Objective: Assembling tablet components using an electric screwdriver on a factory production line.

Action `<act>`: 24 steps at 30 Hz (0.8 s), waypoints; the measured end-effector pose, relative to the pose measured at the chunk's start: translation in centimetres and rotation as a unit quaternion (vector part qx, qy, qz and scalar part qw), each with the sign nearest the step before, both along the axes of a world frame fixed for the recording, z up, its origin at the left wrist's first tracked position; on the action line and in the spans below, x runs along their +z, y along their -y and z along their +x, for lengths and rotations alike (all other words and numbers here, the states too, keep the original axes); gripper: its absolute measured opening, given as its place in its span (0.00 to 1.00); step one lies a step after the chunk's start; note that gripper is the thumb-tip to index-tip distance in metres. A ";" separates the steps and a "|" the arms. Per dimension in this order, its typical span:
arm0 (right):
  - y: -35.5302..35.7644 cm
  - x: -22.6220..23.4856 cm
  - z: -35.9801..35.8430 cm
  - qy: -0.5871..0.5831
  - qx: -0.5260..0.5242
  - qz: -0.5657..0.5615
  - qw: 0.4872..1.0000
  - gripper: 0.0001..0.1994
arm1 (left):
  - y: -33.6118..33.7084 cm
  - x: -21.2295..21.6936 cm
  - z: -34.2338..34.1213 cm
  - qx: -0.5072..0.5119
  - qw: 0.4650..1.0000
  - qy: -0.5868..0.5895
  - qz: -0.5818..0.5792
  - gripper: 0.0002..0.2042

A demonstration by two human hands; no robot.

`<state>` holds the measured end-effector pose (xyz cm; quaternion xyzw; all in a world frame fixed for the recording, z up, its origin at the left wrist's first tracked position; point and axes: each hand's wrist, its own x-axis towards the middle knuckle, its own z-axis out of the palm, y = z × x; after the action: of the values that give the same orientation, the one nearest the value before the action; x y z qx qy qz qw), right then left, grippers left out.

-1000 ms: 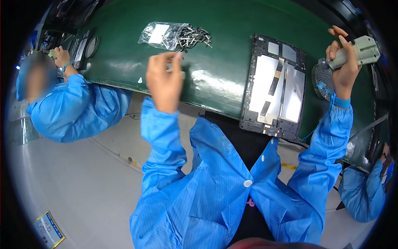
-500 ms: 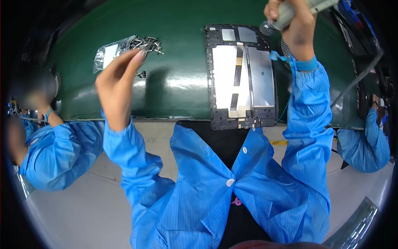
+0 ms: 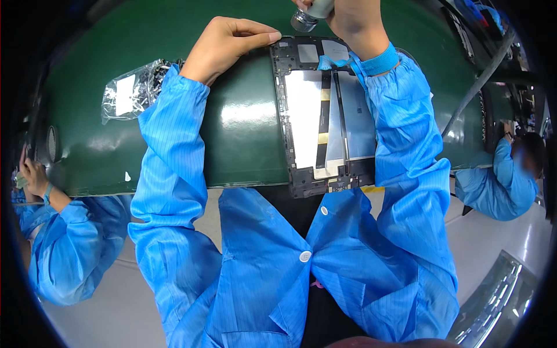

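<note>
A flat tablet-like panel [image 3: 304,119] with a black frame and silvery plates lies on the green table, its near edge overhanging. My left hand [image 3: 223,43] reaches over its far left corner, thumb and forefinger pinched together. Whatever sits between those fingertips is too small to make out. My right hand [image 3: 357,20] is wrapped round a pale electric screwdriver [image 3: 318,10] with a metal collar, held above the panel's far edge. The picture's upper edge cuts off part of that hand and tool. Small black-and-silver parts [image 3: 158,78] lie left of my left wrist, partly hidden by my sleeve.
A clear plastic bag [image 3: 120,95] with a white label lies beside the small parts. A grey cable [image 3: 478,84] runs across the right side. Co-workers in blue sit at left [image 3: 81,246] and right [image 3: 499,185]. A small white scrap [image 3: 127,176] lies near the table's front edge.
My left hand has moved right, from the small parts to the panel's far left corner. My right hand has brought the screwdriver leftward, over the panel's far edge. The whole view has shifted slightly.
</note>
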<state>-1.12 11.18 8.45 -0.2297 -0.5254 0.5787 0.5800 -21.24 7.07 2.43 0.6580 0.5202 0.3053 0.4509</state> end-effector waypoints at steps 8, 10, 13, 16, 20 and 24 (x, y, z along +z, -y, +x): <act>0.1 -1.0 -2.4 0.004 0.009 0.008 1.000 0.10 | 0.0 0.1 -0.7 -0.011 0.999 -0.027 0.022 0.15; 0.1 -1.4 -2.9 0.000 0.022 0.025 0.999 0.10 | 0.3 0.5 -1.0 -0.037 0.999 -0.034 0.003 0.15; 0.0 -1.8 -3.3 -0.005 0.016 0.023 1.000 0.12 | -0.6 -0.9 -2.0 -0.045 0.998 -0.033 0.027 0.14; -0.3 -2.1 -3.2 -0.003 0.005 0.029 1.000 0.12 | -0.2 1.2 -0.8 -0.026 0.995 0.029 -0.092 0.18; 0.1 -1.8 -3.4 0.001 0.005 0.030 1.000 0.13 | 0.3 1.3 -0.7 0.003 0.999 0.038 -0.023 0.08; 0.0 -2.1 -3.2 -0.004 0.013 0.038 0.999 0.14 | 0.4 1.7 -0.6 0.007 0.999 0.024 -0.031 0.10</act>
<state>-4.30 11.22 6.39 -0.1983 -0.5473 0.5668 0.5830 -21.84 6.63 4.15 0.6328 0.5226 0.3079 0.4814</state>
